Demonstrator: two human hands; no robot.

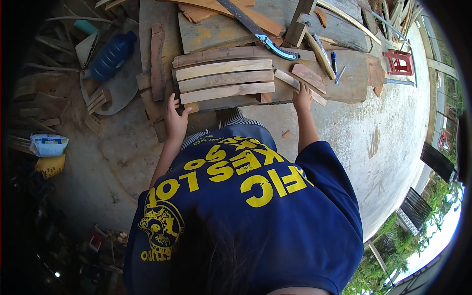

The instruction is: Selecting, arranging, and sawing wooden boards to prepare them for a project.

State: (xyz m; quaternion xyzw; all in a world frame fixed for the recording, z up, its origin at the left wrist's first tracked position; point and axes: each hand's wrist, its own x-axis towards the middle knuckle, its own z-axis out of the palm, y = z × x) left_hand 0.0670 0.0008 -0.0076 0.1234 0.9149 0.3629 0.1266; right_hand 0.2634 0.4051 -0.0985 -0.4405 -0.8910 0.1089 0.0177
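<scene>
Both hands are on the wood at the desk's near edge. The left hand (175, 118) lies open, fingers spread, beside the curved slats (225, 79). The right hand (302, 97) presses a small offcut (300, 86), seemingly flat rather than gripping.

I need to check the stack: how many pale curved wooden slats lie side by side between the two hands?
3 pale slats: top slat, middle slat, bottom slat, near the left hand and right hand. A darker piece lies above them; others may be hidden underneath.
</scene>
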